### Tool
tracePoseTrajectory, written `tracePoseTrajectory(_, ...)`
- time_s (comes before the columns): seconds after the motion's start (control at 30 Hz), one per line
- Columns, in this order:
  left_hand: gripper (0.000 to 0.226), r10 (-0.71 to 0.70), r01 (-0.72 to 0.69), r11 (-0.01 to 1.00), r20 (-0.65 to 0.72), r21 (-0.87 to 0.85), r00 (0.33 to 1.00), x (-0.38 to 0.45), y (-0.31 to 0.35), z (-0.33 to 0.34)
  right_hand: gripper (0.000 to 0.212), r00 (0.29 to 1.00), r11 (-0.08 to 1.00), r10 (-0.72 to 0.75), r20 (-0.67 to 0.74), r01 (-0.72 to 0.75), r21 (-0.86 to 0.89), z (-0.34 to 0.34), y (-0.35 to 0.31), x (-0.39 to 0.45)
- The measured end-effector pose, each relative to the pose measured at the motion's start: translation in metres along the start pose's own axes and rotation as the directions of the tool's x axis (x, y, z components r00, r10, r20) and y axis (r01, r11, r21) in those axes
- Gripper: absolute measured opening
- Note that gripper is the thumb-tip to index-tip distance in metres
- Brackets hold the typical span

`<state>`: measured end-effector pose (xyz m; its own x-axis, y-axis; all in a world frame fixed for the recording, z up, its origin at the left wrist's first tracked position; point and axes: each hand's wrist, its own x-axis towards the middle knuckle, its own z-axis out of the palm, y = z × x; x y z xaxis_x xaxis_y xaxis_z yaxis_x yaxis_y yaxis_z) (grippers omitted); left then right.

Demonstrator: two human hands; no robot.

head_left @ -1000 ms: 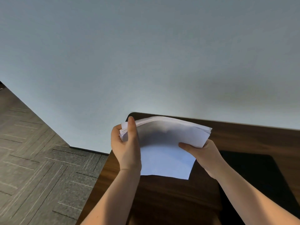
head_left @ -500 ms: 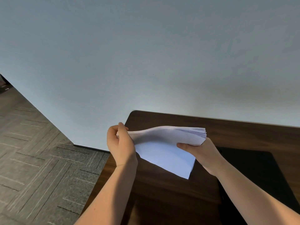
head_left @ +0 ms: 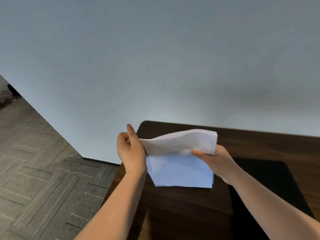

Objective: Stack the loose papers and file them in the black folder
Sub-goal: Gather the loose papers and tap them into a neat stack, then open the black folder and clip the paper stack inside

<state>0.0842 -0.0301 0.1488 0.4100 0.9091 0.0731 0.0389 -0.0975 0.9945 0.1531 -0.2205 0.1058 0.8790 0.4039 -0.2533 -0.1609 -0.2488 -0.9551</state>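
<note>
A stack of white papers (head_left: 180,161) is held up above the dark wooden table (head_left: 190,213), its upper part bent over toward me and its lower edge hanging near the tabletop. My left hand (head_left: 131,151) pinches the stack's left corner, thumb pointing up. My right hand (head_left: 216,161) grips the right side, with the thumb across the front sheet. The black folder (head_left: 270,187) lies flat on the table to the right, partly hidden behind my right forearm.
A plain grey wall (head_left: 155,58) rises right behind the table's far edge. Grey patterned floor (head_left: 43,170) lies to the left, beyond the table's left edge. Some small items sit on the floor at the far left (head_left: 7,96).
The paper stack has swung from a tilted position to hang squarer, its lower edge now level. My left hand has shifted its grip to the corner, thumb raised.
</note>
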Motion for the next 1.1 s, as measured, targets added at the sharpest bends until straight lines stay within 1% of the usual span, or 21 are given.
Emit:
tracePoseTrajectory(0.07,0.045,0.009,-0.009,1.000,0.033,-0.007,0.999,-0.004,0.010,0.003,0.015,0.999,0.999,0.005,0.033,-0.007,0.045,-0.010,-0.006,-0.006)
tracePoseTrajectory(0.13,0.043,0.029,-0.027,0.999,0.096,-0.018,0.995,-0.009,0.018,0.007,0.013,0.999,0.996,-0.022,0.042,0.019,0.082,-0.021,-0.010,-0.012)
tracePoseTrajectory(0.2,0.038,0.029,-0.025,0.999,0.210,-0.021,0.977,-0.013,0.022,0.011,0.011,0.999,0.992,-0.052,0.012,0.050,0.115,-0.033,-0.014,-0.019)
tracePoseTrajectory(0.23,0.037,0.014,-0.007,1.000,0.302,-0.022,0.953,-0.014,0.022,0.011,0.012,0.998,0.989,-0.056,-0.010,0.056,0.136,-0.041,-0.016,-0.023)
tracePoseTrajectory(0.27,0.041,-0.007,0.017,1.000,0.419,-0.019,0.908,-0.015,0.020,0.011,0.014,0.998,0.985,-0.057,-0.027,0.061,0.160,-0.049,-0.016,-0.026)
tracePoseTrajectory(0.33,0.058,-0.102,0.080,0.995,0.642,0.064,0.760,-0.025,0.014,0.010,0.018,0.998,0.976,-0.056,-0.039,0.063,0.207,-0.070,-0.016,-0.034)
tracePoseTrajectory(0.37,0.062,-0.165,0.106,0.986,0.711,0.126,0.684,-0.035,0.013,0.011,0.019,0.998,0.969,-0.049,-0.041,0.058,0.239,-0.083,-0.015,-0.039)
tracePoseTrajectory(0.4,0.058,-0.207,0.112,0.978,0.755,0.176,0.622,-0.046,0.013,0.013,0.019,0.998,0.962,-0.038,-0.047,0.049,0.269,-0.096,-0.013,-0.044)
tracePoseTrajectory(0.43,0.047,-0.230,0.102,0.972,0.780,0.210,0.583,-0.058,0.012,0.018,0.019,0.999,0.958,-0.023,-0.049,0.036,0.285,-0.110,-0.009,-0.050)
tracePoseTrajectory(0.47,0.035,-0.245,0.093,0.968,0.789,0.235,0.564,-0.070,0.011,0.024,0.019,0.999,0.957,-0.007,-0.046,0.020,0.291,-0.122,-0.004,-0.056)
tracePoseTrajectory(0.5,0.027,-0.263,0.093,0.962,0.790,0.256,0.553,-0.083,0.009,0.031,0.021,0.999,0.955,0.008,-0.042,0.005,0.297,-0.135,0.003,-0.062)
tracePoseTrajectory(0.53,0.026,-0.280,0.098,0.957,0.792,0.272,0.543,-0.096,0.007,0.041,0.023,0.999,0.952,0.024,-0.043,-0.010,0.306,-0.148,0.012,-0.068)
tracePoseTrajectory(0.63,0.028,-0.328,0.138,0.944,0.798,0.300,0.505,-0.139,-0.005,0.074,0.026,0.994,0.950,0.088,-0.057,-0.067,0.306,-0.186,0.044,-0.087)
tracePoseTrajectory(0.73,0.020,-0.371,0.203,0.928,0.811,0.312,0.452,-0.184,-0.024,0.104,0.036,0.978,0.943,0.201,-0.053,-0.179,0.280,-0.223,0.082,-0.105)
tracePoseTrajectory(0.83,0.028,-0.429,0.218,0.903,0.814,0.371,0.391,-0.222,-0.054,0.126,0.031,0.947,0.907,0.309,-0.084,-0.267,0.326,-0.250,0.125,-0.124)
tracePoseTrajectory(0.9,0.032,-0.475,0.265,0.877,0.807,0.401,0.351,-0.245,-0.075,0.137,0.029,0.921,0.879,0.375,-0.111,-0.314,0.358,-0.263,0.150,-0.135)
tracePoseTrajectory(0.97,0.031,-0.502,0.279,0.862,0.788,0.422,0.358,-0.269,-0.094,0.146,0.028,0.897,0.867,0.417,-0.146,-0.344,0.361,-0.278,0.172,-0.144)
tracePoseTrajectory(1.03,0.036,-0.516,0.202,0.856,0.764,0.476,0.387,-0.292,-0.110,0.156,0.026,0.874,0.857,0.453,-0.174,-0.374,0.353,-0.293,0.190,-0.153)
tracePoseTrajectory(1.1,0.043,-0.527,0.095,0.834,0.733,0.544,0.431,-0.309,-0.122,0.168,0.027,0.855,0.851,0.482,-0.190,-0.406,0.332,-0.309,0.205,-0.162)
